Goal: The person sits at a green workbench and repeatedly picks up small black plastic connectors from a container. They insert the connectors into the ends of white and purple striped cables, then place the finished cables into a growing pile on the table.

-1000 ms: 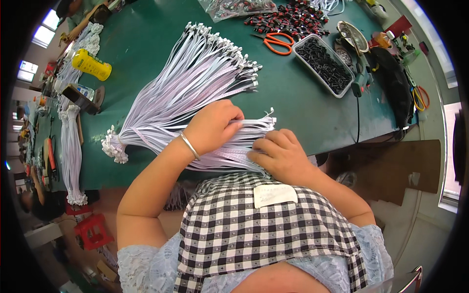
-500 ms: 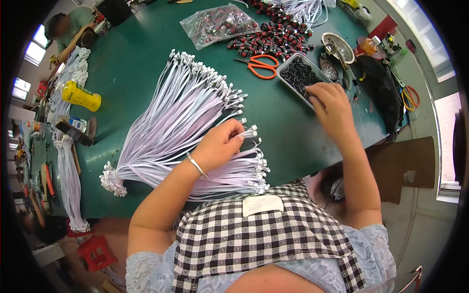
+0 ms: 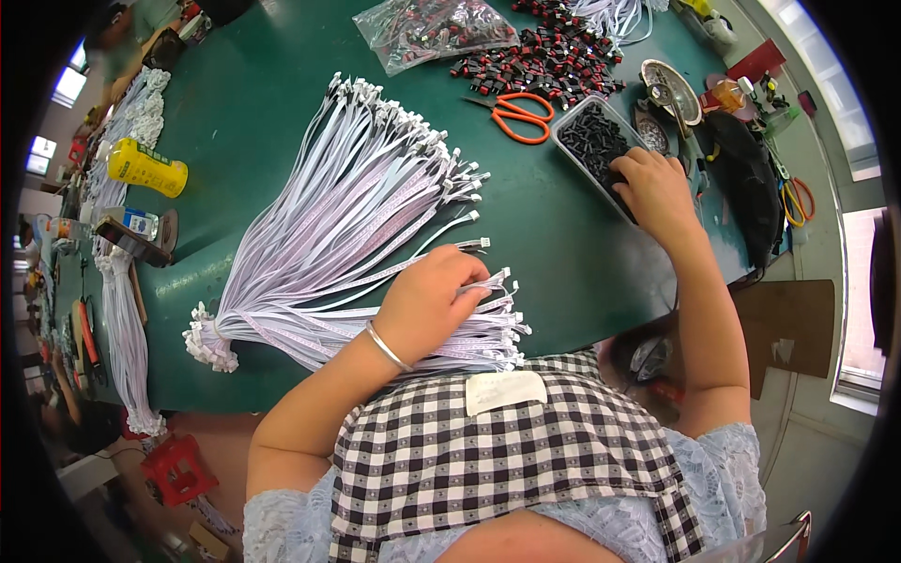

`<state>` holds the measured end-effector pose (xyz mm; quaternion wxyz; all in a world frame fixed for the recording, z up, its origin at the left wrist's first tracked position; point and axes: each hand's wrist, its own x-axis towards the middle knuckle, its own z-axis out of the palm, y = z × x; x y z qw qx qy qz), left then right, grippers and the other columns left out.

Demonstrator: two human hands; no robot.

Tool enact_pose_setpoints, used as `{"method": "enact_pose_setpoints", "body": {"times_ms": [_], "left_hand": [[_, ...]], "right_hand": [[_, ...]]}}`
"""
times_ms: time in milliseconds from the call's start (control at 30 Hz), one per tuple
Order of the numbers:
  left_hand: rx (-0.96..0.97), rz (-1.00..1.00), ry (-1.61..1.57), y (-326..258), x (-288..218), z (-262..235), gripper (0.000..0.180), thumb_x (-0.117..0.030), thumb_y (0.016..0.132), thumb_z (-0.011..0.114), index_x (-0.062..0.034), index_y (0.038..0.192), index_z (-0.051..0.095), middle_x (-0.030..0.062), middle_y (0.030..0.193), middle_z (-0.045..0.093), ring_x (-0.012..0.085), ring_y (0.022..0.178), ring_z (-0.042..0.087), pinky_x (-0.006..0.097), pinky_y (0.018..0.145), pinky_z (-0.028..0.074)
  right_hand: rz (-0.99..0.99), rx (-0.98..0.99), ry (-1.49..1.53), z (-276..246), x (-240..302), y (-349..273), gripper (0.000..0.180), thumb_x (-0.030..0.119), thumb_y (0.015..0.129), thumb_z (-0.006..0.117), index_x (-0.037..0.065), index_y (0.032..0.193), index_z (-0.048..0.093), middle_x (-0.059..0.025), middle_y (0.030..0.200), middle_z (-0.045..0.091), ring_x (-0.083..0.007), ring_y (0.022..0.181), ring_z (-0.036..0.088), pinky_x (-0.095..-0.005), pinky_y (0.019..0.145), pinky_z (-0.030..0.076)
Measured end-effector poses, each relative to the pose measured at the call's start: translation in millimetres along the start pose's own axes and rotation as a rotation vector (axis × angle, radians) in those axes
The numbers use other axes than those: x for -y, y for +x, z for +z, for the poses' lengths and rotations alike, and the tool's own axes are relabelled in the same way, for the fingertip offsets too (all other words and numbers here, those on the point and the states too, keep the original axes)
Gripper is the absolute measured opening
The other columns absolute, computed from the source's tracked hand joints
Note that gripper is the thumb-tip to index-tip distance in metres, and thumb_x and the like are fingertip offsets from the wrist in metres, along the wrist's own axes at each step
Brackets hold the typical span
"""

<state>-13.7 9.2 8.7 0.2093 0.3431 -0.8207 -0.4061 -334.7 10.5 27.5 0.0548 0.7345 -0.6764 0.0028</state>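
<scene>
A large bundle of flat white cables (image 3: 282, 225) with small white connectors fans out across the table, tied at its left end. My left hand (image 3: 436, 296), wearing a silver bangle, rests over the near part of the fan. Its thumb and fingers pinch a white cable close to the connector end. On the right, a clear plastic tray (image 3: 579, 167) holds many short black tubes (image 3: 593, 133). My right hand (image 3: 662, 192) reaches over the tray's near right side, fingers bent together among the tubes; whatever is between the fingertips is hidden.
Orange-handled scissors (image 3: 522, 117) lie left of the tray. Behind are a heap of black-and-red parts (image 3: 544, 61) and a clear plastic bag (image 3: 432, 38). A metal bowl (image 3: 690, 89) stands beyond the tray. A yellow bottle (image 3: 147, 167) and more cable bundles (image 3: 127, 338) are far left.
The left hand has shifted nearer to me and now pinches a cable lower in the fan. The right hand stays at the tray. The whole view has shifted slightly.
</scene>
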Motion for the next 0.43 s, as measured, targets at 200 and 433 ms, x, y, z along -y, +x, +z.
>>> {"method": "enact_pose_setpoints", "body": {"times_ms": [200, 433], "left_hand": [[-0.057, 0.208, 0.207, 10.5, -3.8, -8.3, 0.013, -0.011, 0.078, 0.067, -0.0044, 0.086, 0.060, 0.0088, 0.078, 0.057, 0.0268, 0.073, 0.058, 0.036, 0.065, 0.046], [0.118, 0.133, 0.302, 8.2, 5.1, -13.9, 0.017, -0.015, 0.078, 0.068, -0.0063, 0.091, 0.062, 0.0091, 0.086, 0.059, 0.0274, 0.078, 0.060, 0.037, 0.070, 0.048]], "right_hand": [[0.004, 0.155, 0.026, -2.2, -2.7, 11.6, 0.013, 0.013, 0.076, 0.066, 0.009, 0.088, 0.062, -0.0049, 0.089, 0.059, -0.0252, 0.092, 0.058, -0.0384, 0.081, 0.040], [-0.027, 0.103, 0.076, -4.3, -5.9, 14.6, 0.022, 0.019, 0.076, 0.069, 0.012, 0.096, 0.065, -0.0057, 0.095, 0.062, -0.0244, 0.101, 0.058, -0.0400, 0.085, 0.041]]}}
